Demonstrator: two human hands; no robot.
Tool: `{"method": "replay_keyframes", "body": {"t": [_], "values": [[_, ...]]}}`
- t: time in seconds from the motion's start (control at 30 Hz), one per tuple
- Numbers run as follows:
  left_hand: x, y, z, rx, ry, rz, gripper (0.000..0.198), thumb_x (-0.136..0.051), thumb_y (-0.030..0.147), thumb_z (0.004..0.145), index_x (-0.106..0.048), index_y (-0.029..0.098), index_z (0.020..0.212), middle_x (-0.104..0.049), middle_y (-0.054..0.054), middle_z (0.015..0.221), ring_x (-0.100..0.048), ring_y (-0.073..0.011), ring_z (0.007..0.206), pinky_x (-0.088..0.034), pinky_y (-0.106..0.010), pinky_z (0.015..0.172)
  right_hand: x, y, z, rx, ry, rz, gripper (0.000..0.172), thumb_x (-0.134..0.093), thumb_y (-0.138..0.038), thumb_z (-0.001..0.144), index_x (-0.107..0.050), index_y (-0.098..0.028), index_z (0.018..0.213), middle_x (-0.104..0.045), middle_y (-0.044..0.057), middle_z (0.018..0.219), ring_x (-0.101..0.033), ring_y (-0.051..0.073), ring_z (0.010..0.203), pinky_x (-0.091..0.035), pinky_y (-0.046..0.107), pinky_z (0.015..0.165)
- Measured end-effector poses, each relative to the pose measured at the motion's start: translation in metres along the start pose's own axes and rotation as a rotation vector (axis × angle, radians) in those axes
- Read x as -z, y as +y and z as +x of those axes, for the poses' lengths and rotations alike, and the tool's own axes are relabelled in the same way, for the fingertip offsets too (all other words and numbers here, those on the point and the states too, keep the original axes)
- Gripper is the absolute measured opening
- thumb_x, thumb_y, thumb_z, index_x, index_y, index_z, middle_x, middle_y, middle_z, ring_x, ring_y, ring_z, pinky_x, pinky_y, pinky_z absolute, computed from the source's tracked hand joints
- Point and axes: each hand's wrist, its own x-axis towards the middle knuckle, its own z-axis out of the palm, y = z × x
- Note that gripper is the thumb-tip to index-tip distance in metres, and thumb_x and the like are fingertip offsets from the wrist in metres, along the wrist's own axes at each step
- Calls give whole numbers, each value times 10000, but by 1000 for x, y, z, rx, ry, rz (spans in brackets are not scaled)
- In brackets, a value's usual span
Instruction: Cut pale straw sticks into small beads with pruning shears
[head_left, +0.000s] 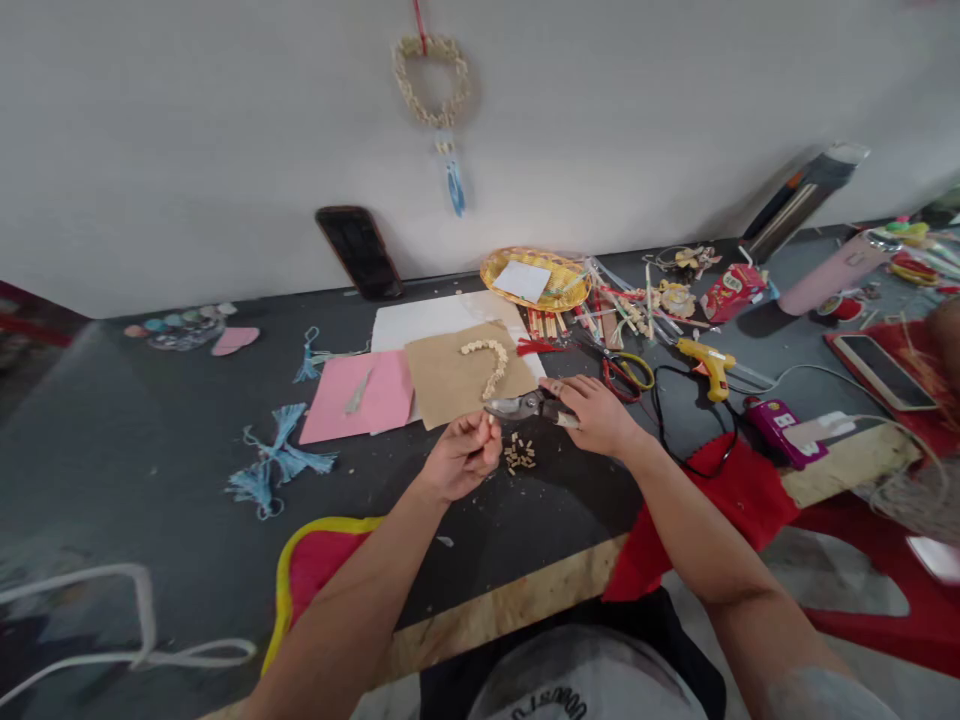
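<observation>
My right hand (596,412) is closed around the handles of metal cutting pliers (517,406), whose jaws point left. My left hand (461,455) pinches a small pale stick piece right at those jaws. Below the pliers a little pile of cut wooden bits (519,455) lies on the dark table (150,450). Just behind them a brown card (450,380) carries a curved row of glued pale pieces (491,362).
Pink paper (360,395), white paper, blue tassels (274,462) sit to the left. A yellow basket (536,280), scissors (626,372), a yellow glue gun (709,362), red cloth (742,490), a phone (360,252) against the wall and a tablet (885,370) surround the work spot.
</observation>
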Motion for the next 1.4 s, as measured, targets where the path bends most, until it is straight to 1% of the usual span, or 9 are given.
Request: {"method": "replay_keyframes", "body": {"t": [0.13, 0.3, 0.43, 0.53, 0.6, 0.67, 0.83, 1.2, 1.4], "values": [[4, 10, -1, -127, 67, -50, 241, -792, 333, 701, -631, 156, 730, -521, 58, 449, -197, 0, 318, -141, -148, 342, -6, 8, -1, -179, 45, -44, 598, -488, -245, 881, -344, -182, 1459, -599, 140, 1207, -561, 278, 1089, -456, 397, 898], [-2, 7, 4, -238, 195, 302, 246, -746, 376, 747, -665, 157, 825, -641, 4, 543, -326, -23, 366, -227, -152, 380, -13, 17, 1, -435, 119, -145, 651, -586, -406, 867, -386, -136, 1425, -606, 175, 1165, -575, 321, 1031, -477, 432, 846], [-5, -3, 5, -310, 253, 682, 240, -674, 388, 803, -677, 157, 867, -701, -26, 661, -447, -62, 446, -361, -190, 448, -10, 8, 1, -335, 296, -50, 475, -575, -413, 876, -542, -150, 1271, -576, 170, 1212, -495, 328, 1144, -408, 488, 978], [-5, -6, 3, -412, 276, 998, 190, -602, 339, 858, -685, 168, 856, -720, -34, 758, -568, -105, 577, -445, -222, 548, -7, -12, 1, -255, 454, 313, 312, -493, -386, 922, -586, -196, 1151, -560, 131, 1207, -519, 258, 1111, -448, 419, 943], [-5, -7, 2, -503, 282, 1185, 159, -581, 294, 876, -689, 178, 858, -721, -32, 785, -621, -130, 670, -469, -237, 614, -10, -26, 1, -276, 382, 686, 284, -467, -434, 935, -588, -218, 1073, -594, 91, 1100, -581, 196, 918, -501, 348, 795], [-6, -7, 1, -605, 280, 1346, 122, -584, 246, 876, -691, 187, 870, -720, -28, 796, -645, -142, 729, -480, -247, 665, -15, -38, 1, -318, 207, 1005, 326, -460, -510, 928, -599, -216, 920, -613, 46, 932, -577, 154, 766, -499, 311, 711], [-9, -6, 0, -794, 246, 1540, 75, -605, 203, 866, -679, 193, 858, -718, -22, 766, -658, -145, 738, -495, -252, 684, -28, -47, 5, -461, 51, 1494, 390, -643, -587, 788, -595, -212, 884, -611, -3, 804, -580, 129, 717, -497, 289, 682], [-12, -15, -1, -872, 226, 1728, 130, -565, 189, 888, -666, 185, 807, -717, -19, 726, -667, -147, 686, -492, -250, 642, -23, -50, 7, -476, -71, 1481, 389, -707, -555, 741, -589, -185, 751, -604, -22, 688, -560, 103, 628, -475, 248, 591], [-14, -15, -3, -910, 284, 1863, 147, -565, 240, 898, -695, 202, 839, -731, -21, 729, -667, -156, 692, -479, -258, 648, -33, -49, 7, -530, 20, 1522, 370, -770, -512, 688, -615, -185, 767, -603, -39, 667, -554, 86, 612, -468, 229, 595]]}}
